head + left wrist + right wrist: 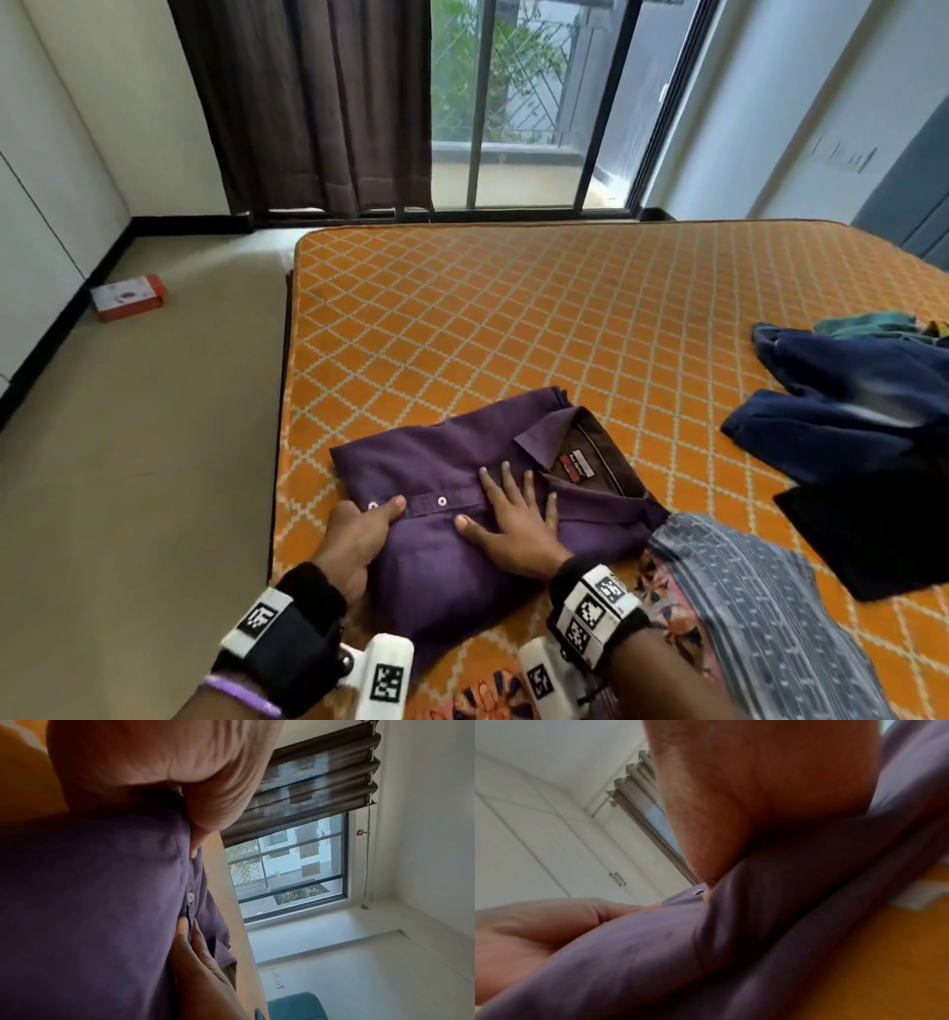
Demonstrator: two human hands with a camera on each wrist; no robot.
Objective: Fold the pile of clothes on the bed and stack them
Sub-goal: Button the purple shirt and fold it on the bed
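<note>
A purple collared shirt (447,462) lies folded near the front left corner of the orange mattress (513,308), collar and red label facing up. My left hand (367,521) grips the shirt's left folded edge, thumb on top by the button placket and fingers tucked under. My right hand (513,519) lies flat with its fingers spread, pressing on the shirt just below the collar. In the left wrist view the thumb (200,817) presses the purple cloth (90,902). The right wrist view is filled by my palm (757,791) on the shirt (757,923).
Unfolded clothes lie at the mattress's right side: a navy garment (842,401), a black one (873,524) and a teal one (868,326). A grey-blue patterned cloth (744,591) lies beside my right wrist. A red and white box (128,298) sits on the floor at left.
</note>
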